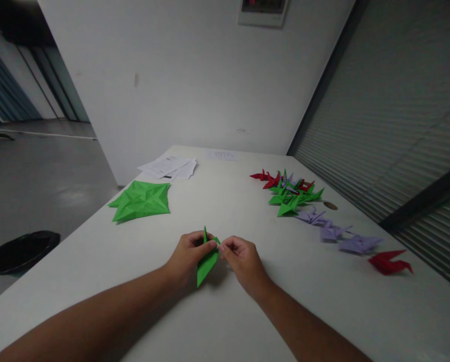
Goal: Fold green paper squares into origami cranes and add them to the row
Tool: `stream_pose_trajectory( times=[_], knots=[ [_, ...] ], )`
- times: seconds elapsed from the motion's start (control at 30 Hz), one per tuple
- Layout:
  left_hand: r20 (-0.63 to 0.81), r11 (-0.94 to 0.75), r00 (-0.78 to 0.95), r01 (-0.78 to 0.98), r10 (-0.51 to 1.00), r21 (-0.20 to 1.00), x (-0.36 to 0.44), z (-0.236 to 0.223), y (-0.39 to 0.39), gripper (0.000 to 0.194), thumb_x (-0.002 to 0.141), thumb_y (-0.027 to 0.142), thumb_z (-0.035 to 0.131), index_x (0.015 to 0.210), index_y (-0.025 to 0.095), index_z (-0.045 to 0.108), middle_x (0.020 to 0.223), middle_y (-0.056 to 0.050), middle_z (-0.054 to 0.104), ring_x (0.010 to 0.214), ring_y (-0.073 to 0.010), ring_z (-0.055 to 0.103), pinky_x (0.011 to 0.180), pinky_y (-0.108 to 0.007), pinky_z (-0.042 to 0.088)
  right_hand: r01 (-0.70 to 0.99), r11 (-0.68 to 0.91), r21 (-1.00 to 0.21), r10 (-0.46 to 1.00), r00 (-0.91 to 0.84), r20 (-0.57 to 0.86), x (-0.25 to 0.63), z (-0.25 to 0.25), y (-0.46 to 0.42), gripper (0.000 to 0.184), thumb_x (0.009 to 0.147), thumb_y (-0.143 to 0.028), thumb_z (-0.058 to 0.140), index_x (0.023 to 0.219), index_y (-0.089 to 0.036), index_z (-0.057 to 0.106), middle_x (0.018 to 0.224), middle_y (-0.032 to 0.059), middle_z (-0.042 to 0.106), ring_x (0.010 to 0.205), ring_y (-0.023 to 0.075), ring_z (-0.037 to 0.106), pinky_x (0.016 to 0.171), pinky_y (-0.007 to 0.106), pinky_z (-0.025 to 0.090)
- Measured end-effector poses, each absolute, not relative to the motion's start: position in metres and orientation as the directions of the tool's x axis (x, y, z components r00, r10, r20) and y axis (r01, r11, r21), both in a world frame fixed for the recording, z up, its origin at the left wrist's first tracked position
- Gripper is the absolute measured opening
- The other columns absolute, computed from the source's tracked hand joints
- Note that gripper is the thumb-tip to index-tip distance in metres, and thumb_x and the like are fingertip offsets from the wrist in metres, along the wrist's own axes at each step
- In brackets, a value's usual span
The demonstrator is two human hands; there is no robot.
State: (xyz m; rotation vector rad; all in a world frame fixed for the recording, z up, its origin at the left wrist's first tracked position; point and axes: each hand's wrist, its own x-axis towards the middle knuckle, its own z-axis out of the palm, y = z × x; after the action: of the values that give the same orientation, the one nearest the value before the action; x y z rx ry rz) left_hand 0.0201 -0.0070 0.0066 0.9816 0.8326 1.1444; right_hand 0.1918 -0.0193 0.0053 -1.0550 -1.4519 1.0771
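Just above the table, my left hand (192, 254) is closed around a folded green paper crane (207, 265), thumb laid across its front. One pointed wing hangs down and another tip rises above the fingers. My right hand (242, 257) pinches a small end of the same crane between thumb and forefinger, on its right side. The fingers partly cover that end. Farther off to the left lie creased green paper sheets (145, 201), spread in a loose stack.
A pile of green, red and purple paper cranes (291, 196) sits at the right. Purple cranes (360, 244) and a red crane (388, 262) line the right side. Printed papers (168, 167) lie at the back left. A black-lined bin (21, 251) stands beyond the left edge.
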Motion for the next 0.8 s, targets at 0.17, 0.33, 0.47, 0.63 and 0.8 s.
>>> stream_pose_trajectory(
  times=[0.17, 0.33, 0.47, 0.63, 0.8],
  knots=[
    [-0.008, 0.093, 0.236, -0.351, 0.972, 0.932, 0.0183, 0.0053, -0.0037, 0.030, 0.068, 0.032, 0.092, 0.089, 0.014, 0.080, 0.087, -0.007, 0.077, 0.078, -0.0173, 0.067, 0.074, -0.029, 0.052, 0.063, 0.219, -0.974, 0.976, -0.014, 0.218, 0.1969, 0.0062, -0.0162, 0.028, 0.087, -0.043, 0.071, 0.074, -0.018, 0.066, 0.063, -0.0015, 0.058, 0.056, 0.0127, 0.049, 0.053, 0.025, 0.038],
    [-0.019, 0.100, 0.238, -0.334, 0.971, 0.937, 0.0176, 0.0059, -0.0032, 0.028, 0.071, 0.033, 0.090, 0.087, 0.013, 0.080, 0.085, -0.008, 0.077, 0.077, -0.0174, 0.066, 0.075, -0.030, 0.050, 0.057, 0.223, -0.973, 0.974, 0.028, 0.225, 0.1985, 0.0091, -0.0163, 0.028, 0.087, -0.044, 0.071, 0.075, -0.018, 0.066, 0.063, -0.0014, 0.058, 0.053, 0.0118, 0.045, 0.050, 0.025, 0.036],
    [-0.022, 0.092, 0.219, -0.316, 0.976, 0.944, 0.0174, 0.0052, -0.0018, 0.027, 0.070, 0.032, 0.090, 0.085, 0.013, 0.080, 0.083, -0.008, 0.076, 0.076, -0.0167, 0.065, 0.075, -0.030, 0.049, 0.064, 0.237, -0.969, 0.970, 0.035, 0.240, 0.1991, 0.0079, -0.0159, 0.027, 0.087, -0.042, 0.070, 0.074, -0.018, 0.066, 0.063, -0.0015, 0.059, 0.054, 0.0115, 0.044, 0.050, 0.024, 0.035],
    [-0.017, 0.076, 0.204, -0.285, 0.979, 0.956, 0.0171, 0.0055, 0.0001, 0.027, 0.069, 0.033, 0.090, 0.084, 0.013, 0.079, 0.084, -0.008, 0.076, 0.078, -0.0181, 0.065, 0.077, -0.031, 0.049, 0.073, 0.241, -0.968, 0.969, 0.034, 0.244, 0.2007, 0.0086, -0.0161, 0.027, 0.088, -0.042, 0.070, 0.076, -0.018, 0.066, 0.065, -0.0012, 0.060, 0.055, 0.0109, 0.045, 0.049, 0.023, 0.033],
    [0.010, 0.046, 0.179, -0.303, 0.984, 0.952, 0.0162, 0.0059, 0.0013, 0.026, 0.068, 0.033, 0.091, 0.083, 0.015, 0.079, 0.083, -0.006, 0.075, 0.078, -0.0178, 0.065, 0.077, -0.031, 0.049, 0.036, 0.203, -0.979, 0.979, -0.014, 0.202, 0.2001, 0.0015, -0.0138, 0.030, 0.087, -0.048, 0.072, 0.086, -0.018, 0.065, 0.070, -0.0019, 0.058, 0.056, 0.0101, 0.047, 0.049, 0.022, 0.035]
  ],
)
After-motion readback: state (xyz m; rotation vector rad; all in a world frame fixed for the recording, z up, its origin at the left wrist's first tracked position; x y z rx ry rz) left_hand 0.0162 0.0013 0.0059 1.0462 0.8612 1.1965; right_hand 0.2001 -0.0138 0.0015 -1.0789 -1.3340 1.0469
